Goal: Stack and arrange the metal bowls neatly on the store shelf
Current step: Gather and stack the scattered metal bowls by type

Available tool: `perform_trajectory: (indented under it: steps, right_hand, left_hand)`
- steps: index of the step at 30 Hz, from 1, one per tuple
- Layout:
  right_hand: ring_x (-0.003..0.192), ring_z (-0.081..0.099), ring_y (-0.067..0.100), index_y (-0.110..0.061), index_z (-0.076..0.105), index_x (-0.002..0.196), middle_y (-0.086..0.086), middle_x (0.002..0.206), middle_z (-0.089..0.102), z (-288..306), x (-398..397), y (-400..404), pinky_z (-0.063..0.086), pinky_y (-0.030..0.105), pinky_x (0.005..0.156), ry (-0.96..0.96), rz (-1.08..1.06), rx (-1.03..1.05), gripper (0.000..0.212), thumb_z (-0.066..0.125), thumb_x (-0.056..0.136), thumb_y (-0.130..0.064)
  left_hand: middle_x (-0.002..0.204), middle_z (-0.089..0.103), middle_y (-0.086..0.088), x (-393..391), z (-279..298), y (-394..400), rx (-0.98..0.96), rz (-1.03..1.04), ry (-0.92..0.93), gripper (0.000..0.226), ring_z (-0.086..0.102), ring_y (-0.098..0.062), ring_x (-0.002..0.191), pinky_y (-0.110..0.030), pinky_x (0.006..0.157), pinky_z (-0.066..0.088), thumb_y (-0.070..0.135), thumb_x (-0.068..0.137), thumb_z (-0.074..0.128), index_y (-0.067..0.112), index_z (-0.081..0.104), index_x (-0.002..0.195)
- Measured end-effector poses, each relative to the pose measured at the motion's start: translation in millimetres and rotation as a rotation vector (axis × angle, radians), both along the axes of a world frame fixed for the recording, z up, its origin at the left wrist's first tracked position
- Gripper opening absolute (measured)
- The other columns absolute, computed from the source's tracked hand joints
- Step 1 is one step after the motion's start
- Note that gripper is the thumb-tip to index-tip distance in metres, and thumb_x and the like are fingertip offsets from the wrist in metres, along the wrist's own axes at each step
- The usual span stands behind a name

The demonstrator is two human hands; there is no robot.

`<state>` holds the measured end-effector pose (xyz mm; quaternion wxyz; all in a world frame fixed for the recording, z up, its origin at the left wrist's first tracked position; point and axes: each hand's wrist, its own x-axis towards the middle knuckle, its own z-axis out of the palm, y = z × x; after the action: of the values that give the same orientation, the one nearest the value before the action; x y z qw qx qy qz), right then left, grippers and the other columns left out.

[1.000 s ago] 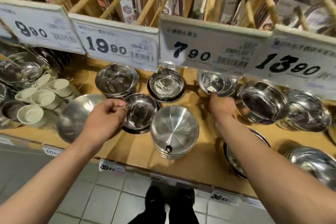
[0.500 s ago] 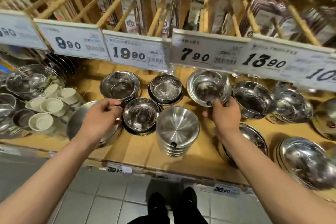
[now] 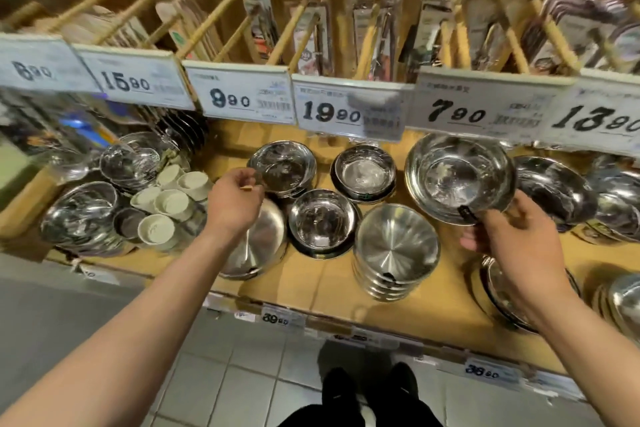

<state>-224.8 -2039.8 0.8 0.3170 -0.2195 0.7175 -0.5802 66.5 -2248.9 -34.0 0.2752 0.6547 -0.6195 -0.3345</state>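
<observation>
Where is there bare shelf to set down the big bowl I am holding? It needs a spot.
Bare wood lies along the front edge of the wooden shelf, between the upside-down stack of steel bowls and the flat steel lid, and right of that stack, before the right hand. The back row of bowls is crowded.

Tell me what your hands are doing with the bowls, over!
Right hand holds big bowl lifted, tilted. Left hand pinches small tag near back bowl. Bowl stack sits below.
</observation>
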Motion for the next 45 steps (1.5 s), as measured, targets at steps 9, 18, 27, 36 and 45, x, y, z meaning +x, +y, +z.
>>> perform_trajectory:
  steps: [9,18,27,36,45]
  right_hand:
    - [0.068,0.073,0.015,-0.028,0.07,0.115,0.007,0.09,0.077,-11.4,-10.8,-4.9,0.062,0.024,0.063,-0.027,0.007,0.025,0.031,0.054,0.101,-0.005]
    - [0.072,0.073,0.014,-0.02,0.061,0.129,0.002,0.089,0.077,-24.8,-18.5,-18.7,0.062,0.024,0.066,-0.05,-0.015,0.056,0.033,0.052,0.101,-0.004]
    - [0.063,0.073,0.016,-0.012,0.066,0.098,0.006,0.071,0.074,-15.7,-27.4,-28.2,0.059,0.02,0.06,-0.064,-0.061,0.07,0.013,0.054,0.099,-0.006]
    - [0.065,0.068,0.011,-0.025,0.068,0.103,0.004,0.086,0.073,-11.5,-15.5,-20.5,0.06,0.021,0.062,-0.137,-0.056,0.002,0.027,0.052,0.101,-0.003]
    - [0.056,0.062,0.014,-0.011,0.066,0.115,0.011,0.077,0.065,8.9,-12.4,30.8,0.058,0.022,0.054,-0.218,-0.178,-0.038,0.02,0.054,0.1,-0.004]
  left_hand:
    - [0.127,0.068,-0.018,-2.3,-16.5,-40.2,0.072,-0.009,-0.322,0.047,0.062,-0.036,0.12,-0.037,0.098,0.046,0.025,0.092,0.072,0.002,0.06,0.131]
    - [0.1,0.073,-0.018,-13.1,-25.2,-75.1,0.198,-0.047,-0.478,0.023,0.069,-0.035,0.094,-0.038,0.07,0.05,0.021,0.093,0.067,-0.001,0.072,0.097]
    - [0.113,0.074,-0.017,-13.5,-15.9,-84.7,0.144,0.095,-0.203,0.036,0.069,-0.035,0.106,-0.044,0.093,0.057,0.029,0.085,0.079,0.004,0.075,0.111]
    - [0.098,0.075,-0.009,-1.3,12.7,-63.7,0.099,0.129,0.123,0.027,0.074,-0.03,0.085,-0.046,0.08,0.063,0.003,0.082,0.068,0.015,0.076,0.105]
    - [0.078,0.079,-0.005,5.0,46.3,-1.2,0.184,0.021,0.348,0.023,0.072,-0.022,0.062,-0.029,0.059,0.06,0.004,0.078,0.072,0.026,0.08,0.078]
